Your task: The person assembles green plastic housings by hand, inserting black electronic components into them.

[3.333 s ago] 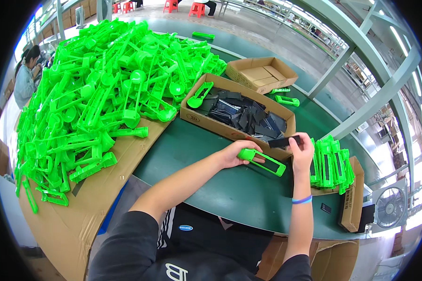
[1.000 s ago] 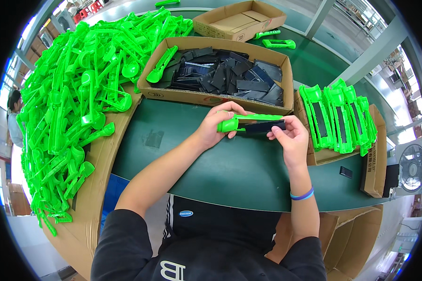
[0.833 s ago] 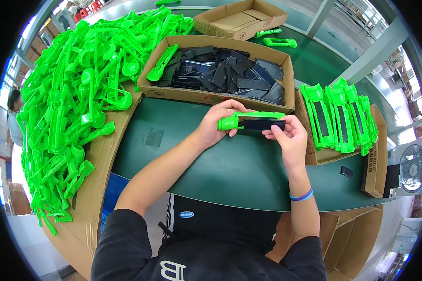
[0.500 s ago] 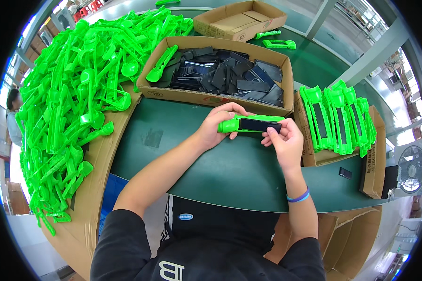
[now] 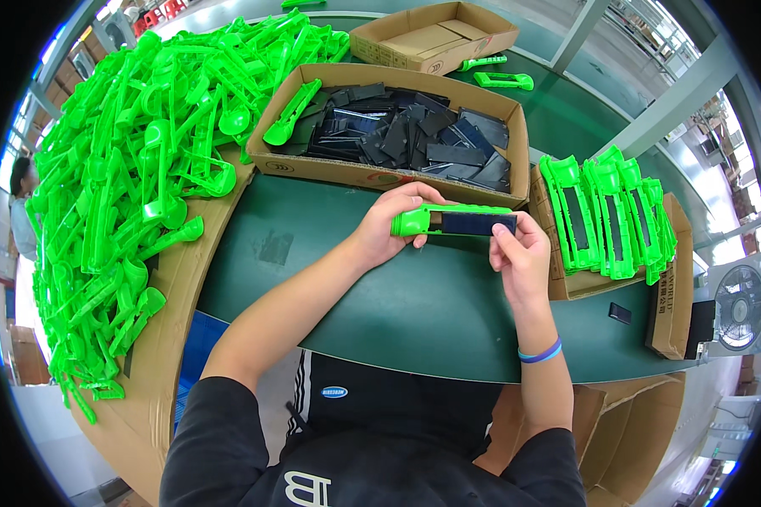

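My left hand (image 5: 386,226) is closed around the rounded end of a bright green plastic housing (image 5: 411,222), which lies level above the table in front of the cardboard box. A flat, dark rectangular panel (image 5: 479,224) rests along the housing's long frame, a gap showing between it and the rounded end. My right hand (image 5: 522,252) pinches the panel's right end, thumb on its face; the fingers behind are partly hidden. Whether the panel sits fully inside the frame, I cannot tell.
A cardboard box (image 5: 330,171) of dark panels stands beyond my hands. Left is a large heap of green housings (image 5: 135,160). Rightward, a carton (image 5: 596,289) carries several housings with panels (image 5: 610,215). A small black piece (image 5: 620,313) lies nearby; an empty carton (image 5: 397,52) stands behind.
The dark panel has shifted right along the housing, widening the gap beside the rounded end. My right hand has moved slightly right with it; my left hand has kept its grip.
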The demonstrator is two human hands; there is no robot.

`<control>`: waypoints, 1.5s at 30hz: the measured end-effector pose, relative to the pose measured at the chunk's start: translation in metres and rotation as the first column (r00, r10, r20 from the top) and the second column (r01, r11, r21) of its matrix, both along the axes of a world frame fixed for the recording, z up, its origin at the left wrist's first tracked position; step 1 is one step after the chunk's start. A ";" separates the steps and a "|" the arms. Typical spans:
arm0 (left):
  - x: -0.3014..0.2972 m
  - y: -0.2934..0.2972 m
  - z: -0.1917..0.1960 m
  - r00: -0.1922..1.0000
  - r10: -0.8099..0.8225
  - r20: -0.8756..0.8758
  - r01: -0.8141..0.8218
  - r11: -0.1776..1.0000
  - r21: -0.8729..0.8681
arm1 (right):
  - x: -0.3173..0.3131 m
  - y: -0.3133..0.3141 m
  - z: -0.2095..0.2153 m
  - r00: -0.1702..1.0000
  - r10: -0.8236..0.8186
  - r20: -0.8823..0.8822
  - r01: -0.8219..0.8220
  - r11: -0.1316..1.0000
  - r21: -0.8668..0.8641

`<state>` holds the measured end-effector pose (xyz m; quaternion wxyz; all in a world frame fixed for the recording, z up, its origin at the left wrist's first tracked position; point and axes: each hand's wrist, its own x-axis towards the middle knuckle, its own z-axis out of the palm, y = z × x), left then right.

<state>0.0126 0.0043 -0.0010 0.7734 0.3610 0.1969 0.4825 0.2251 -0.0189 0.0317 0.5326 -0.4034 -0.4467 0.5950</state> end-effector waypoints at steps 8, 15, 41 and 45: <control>0.002 -0.002 0.003 0.999 -0.011 0.046 0.014 0.998 -0.057 | 0.004 -0.002 0.006 1.000 0.009 -0.004 -0.009 1.000 0.009; 0.003 -0.002 0.000 0.981 0.025 -0.194 0.030 0.961 0.274 | 0.011 -0.007 -0.001 0.987 -0.160 -0.003 0.152 0.935 0.319; 0.018 -0.009 -0.006 0.885 0.219 -0.412 -0.096 0.950 0.298 | 0.005 0.005 -0.006 0.991 0.060 0.118 -0.071 0.993 0.093; 0.021 -0.018 0.008 0.986 0.002 -0.165 -0.018 0.995 -0.096 | 0.006 0.008 -0.012 0.998 0.064 0.013 -0.065 0.992 0.112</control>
